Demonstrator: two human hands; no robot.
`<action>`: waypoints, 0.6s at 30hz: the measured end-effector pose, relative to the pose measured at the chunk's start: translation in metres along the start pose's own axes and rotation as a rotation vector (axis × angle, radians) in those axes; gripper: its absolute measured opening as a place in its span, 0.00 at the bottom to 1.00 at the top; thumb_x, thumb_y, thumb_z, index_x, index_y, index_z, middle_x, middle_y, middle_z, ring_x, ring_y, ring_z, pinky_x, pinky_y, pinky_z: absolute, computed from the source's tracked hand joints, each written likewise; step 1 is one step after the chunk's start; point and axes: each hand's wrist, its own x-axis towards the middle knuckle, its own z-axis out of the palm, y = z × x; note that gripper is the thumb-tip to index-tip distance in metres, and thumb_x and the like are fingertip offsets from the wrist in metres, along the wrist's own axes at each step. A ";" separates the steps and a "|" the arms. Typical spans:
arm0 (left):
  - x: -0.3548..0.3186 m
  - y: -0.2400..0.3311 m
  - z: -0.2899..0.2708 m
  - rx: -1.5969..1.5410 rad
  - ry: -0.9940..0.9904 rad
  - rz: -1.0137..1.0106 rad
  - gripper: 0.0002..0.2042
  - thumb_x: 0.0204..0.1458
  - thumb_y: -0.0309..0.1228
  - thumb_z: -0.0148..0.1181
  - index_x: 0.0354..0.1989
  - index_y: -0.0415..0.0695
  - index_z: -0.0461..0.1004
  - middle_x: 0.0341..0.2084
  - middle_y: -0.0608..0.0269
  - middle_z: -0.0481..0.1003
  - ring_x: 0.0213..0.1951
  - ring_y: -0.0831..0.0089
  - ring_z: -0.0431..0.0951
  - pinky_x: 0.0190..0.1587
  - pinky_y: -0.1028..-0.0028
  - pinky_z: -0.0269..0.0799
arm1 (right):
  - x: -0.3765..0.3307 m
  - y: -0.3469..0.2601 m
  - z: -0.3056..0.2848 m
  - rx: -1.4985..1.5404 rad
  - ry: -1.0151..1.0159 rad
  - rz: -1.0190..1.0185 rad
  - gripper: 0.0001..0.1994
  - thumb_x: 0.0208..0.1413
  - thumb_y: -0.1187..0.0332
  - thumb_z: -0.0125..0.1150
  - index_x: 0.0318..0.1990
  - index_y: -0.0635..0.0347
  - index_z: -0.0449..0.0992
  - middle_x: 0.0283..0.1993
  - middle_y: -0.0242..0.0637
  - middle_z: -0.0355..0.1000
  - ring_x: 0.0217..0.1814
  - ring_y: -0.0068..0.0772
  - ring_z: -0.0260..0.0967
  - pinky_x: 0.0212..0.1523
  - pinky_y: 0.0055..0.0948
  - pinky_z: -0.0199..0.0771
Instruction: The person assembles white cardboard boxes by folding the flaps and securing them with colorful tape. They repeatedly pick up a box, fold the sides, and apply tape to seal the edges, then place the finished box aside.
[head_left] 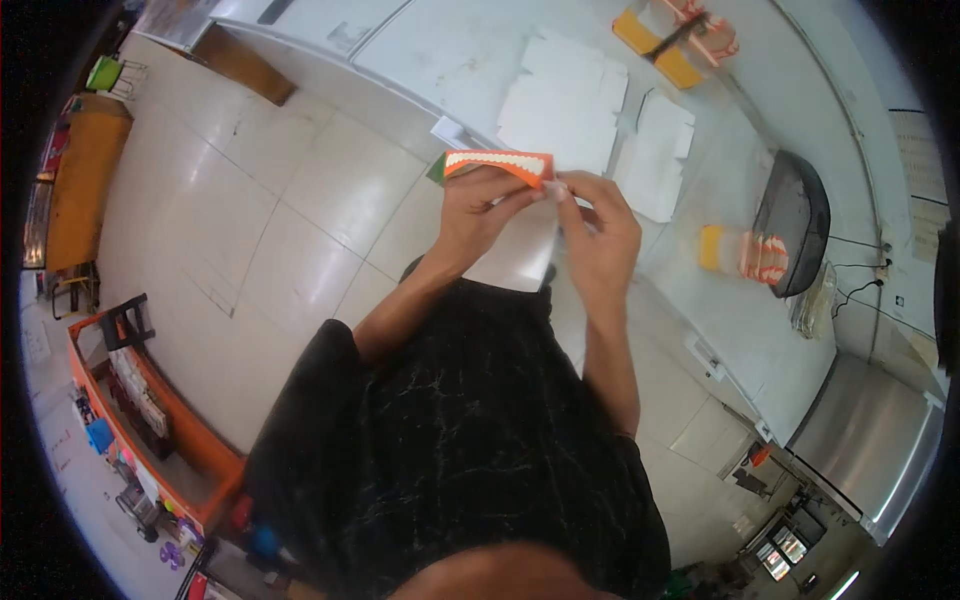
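Note:
Held up in front of my body is an orange paper carton (545, 165) with a white tooth-like band and a green end. My left hand (470, 215) is closed around its underside from the left, the fingers partly hidden behind it. At its right corner my right hand (605, 225) pinches the edge between thumb and fingers. A pale flat panel (515, 260) shows below the hands, between my forearms; whether it belongs to the carton I cannot tell. Just beyond, two flat white die-cut card sheets (565, 105) (655, 155) lie on the counter.
The white counter (440, 60) runs from the far side round to my right. On it are orange-and-yellow printed cartons (680, 40) (745, 253) and a black tray-like object (795, 220). Cables (860, 275) hang at the wall. An orange-framed cabinet (150, 430) stands left on the tiled floor.

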 end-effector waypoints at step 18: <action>-0.007 0.011 0.003 -0.049 0.061 0.007 0.10 0.51 0.19 0.63 0.42 0.36 0.80 0.34 0.58 0.81 0.36 0.76 0.80 0.39 0.78 0.75 | -0.008 0.016 0.013 -0.076 0.157 -0.319 0.07 0.52 0.80 0.65 0.38 0.64 0.82 0.49 0.46 0.76 0.51 0.40 0.75 0.51 0.32 0.75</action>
